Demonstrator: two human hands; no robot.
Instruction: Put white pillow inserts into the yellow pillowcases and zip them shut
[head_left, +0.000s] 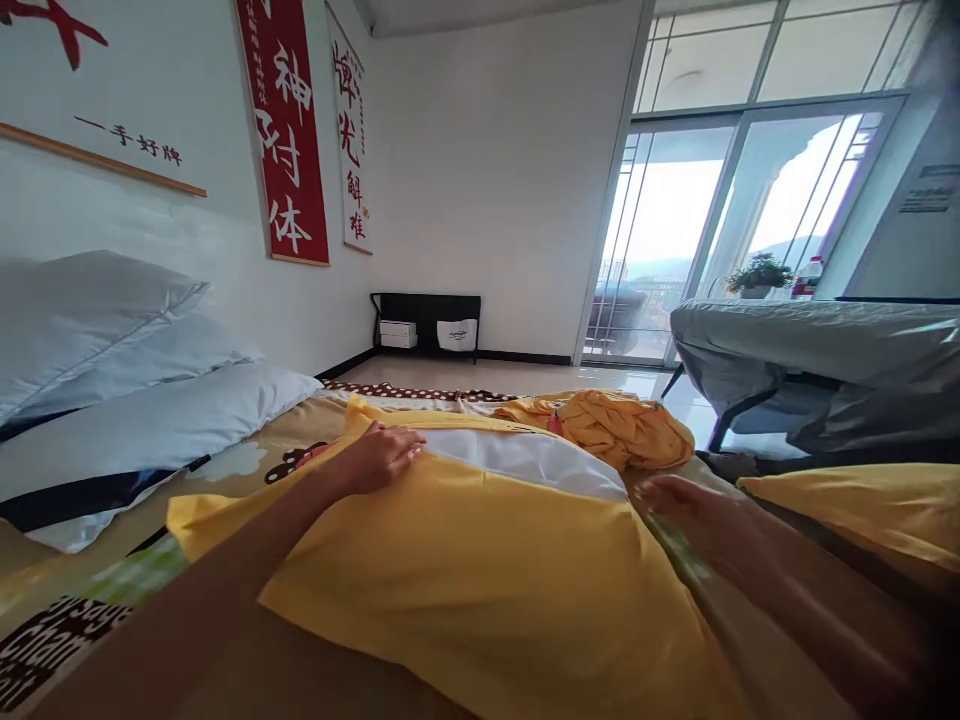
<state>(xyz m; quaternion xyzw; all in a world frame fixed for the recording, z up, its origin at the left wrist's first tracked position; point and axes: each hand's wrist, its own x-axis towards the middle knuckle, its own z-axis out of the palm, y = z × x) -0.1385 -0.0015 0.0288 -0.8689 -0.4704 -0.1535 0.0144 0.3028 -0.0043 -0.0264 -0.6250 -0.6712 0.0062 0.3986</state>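
Crumpled yellow cloth (619, 425) seemingly beyond both flat hands.

Your yellow pillowcase (480, 570) lying flat across the bed, smooth over most of its face, white pillow (525, 455) showing at its far open end, near edge toward you

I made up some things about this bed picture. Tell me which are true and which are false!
1. The left hand rests flat on the yellow cover. True.
2. The right hand holds a cup. False: it holds nothing and lies open by the cover's edge.
3. White pillows are stacked by the wall. True.
4. The wall banner is blue. False: it is red with white characters.
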